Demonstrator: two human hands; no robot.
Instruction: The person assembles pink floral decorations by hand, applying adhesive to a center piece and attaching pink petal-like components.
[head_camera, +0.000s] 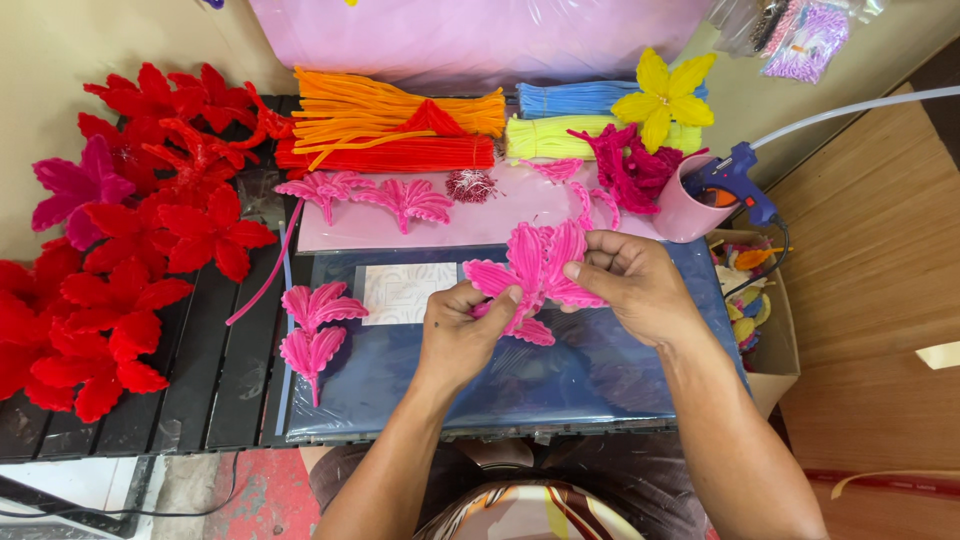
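Observation:
Both hands hold one pink pipe-cleaner flower (535, 270) above a blue plastic-covered board (600, 370). My left hand (462, 335) pinches its lower left petals and stem. My right hand (632, 285) grips the right-side petals with fingers curled. Two finished pink petal clusters (315, 330) lie on the board to the left of my hands. A white sheet with a leaf pattern (405, 292) lies between them and the flower.
Red and magenta pipe-cleaner flowers (130, 230) crowd the left. Orange, red, blue and yellow pipe-cleaner bundles (400, 125) lie at the back, with a yellow flower (662, 98). A blue glue gun (735, 180) rests in a pink cup (680, 215). A cardboard box (770, 330) stands at right.

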